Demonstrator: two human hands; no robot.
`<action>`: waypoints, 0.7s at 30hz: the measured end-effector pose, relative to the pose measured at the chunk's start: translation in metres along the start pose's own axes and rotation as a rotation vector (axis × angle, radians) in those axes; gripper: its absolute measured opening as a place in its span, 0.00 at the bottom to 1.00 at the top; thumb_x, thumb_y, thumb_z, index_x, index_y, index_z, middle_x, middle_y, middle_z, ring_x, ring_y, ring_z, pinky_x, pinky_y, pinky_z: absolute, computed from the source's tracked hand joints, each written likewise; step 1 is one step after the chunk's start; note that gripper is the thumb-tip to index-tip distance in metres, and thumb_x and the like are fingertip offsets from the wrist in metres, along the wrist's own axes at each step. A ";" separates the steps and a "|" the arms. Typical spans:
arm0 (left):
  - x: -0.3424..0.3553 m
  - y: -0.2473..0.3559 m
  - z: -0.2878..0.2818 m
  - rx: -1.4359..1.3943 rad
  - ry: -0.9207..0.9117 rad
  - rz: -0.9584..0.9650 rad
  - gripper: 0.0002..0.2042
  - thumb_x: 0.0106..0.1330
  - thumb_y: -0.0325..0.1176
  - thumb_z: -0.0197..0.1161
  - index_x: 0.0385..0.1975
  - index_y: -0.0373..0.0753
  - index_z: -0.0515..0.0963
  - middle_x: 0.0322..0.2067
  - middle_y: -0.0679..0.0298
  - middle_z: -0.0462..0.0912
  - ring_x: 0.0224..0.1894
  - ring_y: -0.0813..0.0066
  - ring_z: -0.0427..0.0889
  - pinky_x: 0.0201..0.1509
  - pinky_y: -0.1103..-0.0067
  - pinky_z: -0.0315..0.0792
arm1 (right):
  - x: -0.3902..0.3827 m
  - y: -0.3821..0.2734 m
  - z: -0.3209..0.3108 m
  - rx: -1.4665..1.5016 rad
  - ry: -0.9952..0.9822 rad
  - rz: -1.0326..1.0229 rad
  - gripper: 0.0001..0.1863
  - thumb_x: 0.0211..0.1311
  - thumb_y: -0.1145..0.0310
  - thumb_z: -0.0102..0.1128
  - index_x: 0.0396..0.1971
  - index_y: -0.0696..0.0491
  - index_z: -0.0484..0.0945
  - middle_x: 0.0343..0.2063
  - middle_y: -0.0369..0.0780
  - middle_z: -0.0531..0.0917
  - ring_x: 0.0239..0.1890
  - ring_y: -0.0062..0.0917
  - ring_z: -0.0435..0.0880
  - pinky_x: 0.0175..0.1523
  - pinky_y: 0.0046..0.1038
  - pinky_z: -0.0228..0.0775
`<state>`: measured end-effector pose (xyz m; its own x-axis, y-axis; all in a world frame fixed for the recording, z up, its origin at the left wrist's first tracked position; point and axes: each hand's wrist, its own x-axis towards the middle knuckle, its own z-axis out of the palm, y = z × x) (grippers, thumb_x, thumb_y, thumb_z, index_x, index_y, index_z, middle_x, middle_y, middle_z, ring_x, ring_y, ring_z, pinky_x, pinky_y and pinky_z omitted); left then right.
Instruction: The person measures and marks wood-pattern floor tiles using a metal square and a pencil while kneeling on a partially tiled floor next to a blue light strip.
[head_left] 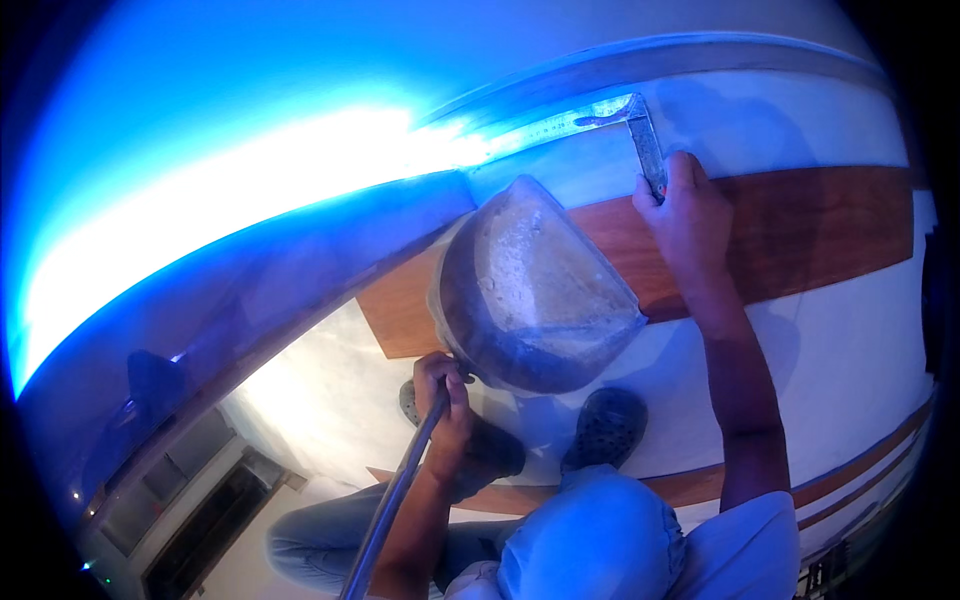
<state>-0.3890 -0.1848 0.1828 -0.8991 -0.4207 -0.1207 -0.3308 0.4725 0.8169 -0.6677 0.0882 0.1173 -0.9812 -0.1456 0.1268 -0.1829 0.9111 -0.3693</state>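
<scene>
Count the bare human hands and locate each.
2: the bare left hand, left of centre, around a long, slender dark rod; the bare right hand, upper right, holding a silver L-shaped metal square. No others show.

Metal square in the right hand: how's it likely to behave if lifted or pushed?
The metal square is probably stiff: both arms keep a clean L shape. It may twist in the right hand, gripped near one arm's end while the blade reaches sideways. Its smooth, shiny face could slide easily.
</scene>
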 end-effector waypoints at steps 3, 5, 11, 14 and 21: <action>0.000 0.006 0.001 -0.010 0.016 0.006 0.09 0.81 0.31 0.52 0.42 0.32 0.75 0.46 0.54 0.74 0.38 0.72 0.78 0.37 0.77 0.79 | 0.000 -0.001 0.003 -0.040 0.030 0.008 0.17 0.62 0.60 0.73 0.36 0.52 0.73 0.32 0.41 0.84 0.27 0.41 0.88 0.30 0.43 0.82; 0.001 0.003 -0.001 -0.025 0.004 0.006 0.08 0.81 0.31 0.52 0.43 0.32 0.75 0.46 0.53 0.74 0.38 0.71 0.79 0.38 0.77 0.80 | 0.000 -0.004 0.005 -0.047 0.049 0.035 0.17 0.62 0.60 0.73 0.35 0.51 0.72 0.31 0.40 0.84 0.27 0.41 0.88 0.29 0.43 0.81; 0.002 0.002 -0.008 0.016 -0.049 0.005 0.09 0.82 0.32 0.52 0.43 0.32 0.74 0.46 0.53 0.74 0.39 0.70 0.79 0.40 0.76 0.81 | 0.003 -0.016 0.010 0.005 -0.004 -0.020 0.16 0.61 0.61 0.73 0.35 0.51 0.72 0.30 0.40 0.82 0.27 0.41 0.87 0.30 0.42 0.81; 0.002 0.005 -0.007 0.023 -0.049 0.009 0.10 0.82 0.33 0.52 0.42 0.32 0.74 0.46 0.53 0.73 0.39 0.70 0.79 0.40 0.76 0.81 | 0.006 -0.021 0.011 0.042 0.008 -0.051 0.15 0.61 0.62 0.72 0.35 0.50 0.72 0.31 0.40 0.82 0.28 0.41 0.87 0.30 0.41 0.81; 0.001 0.002 -0.005 0.016 -0.044 0.014 0.11 0.82 0.34 0.52 0.42 0.31 0.74 0.46 0.53 0.73 0.39 0.70 0.79 0.40 0.76 0.81 | 0.011 -0.043 0.022 0.121 -0.035 -0.086 0.14 0.62 0.63 0.71 0.36 0.51 0.73 0.32 0.41 0.82 0.30 0.39 0.88 0.31 0.40 0.81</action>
<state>-0.3896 -0.1880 0.1867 -0.9151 -0.3801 -0.1343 -0.3225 0.4903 0.8097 -0.6717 0.0386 0.1145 -0.9628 -0.2362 0.1310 -0.2701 0.8420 -0.4671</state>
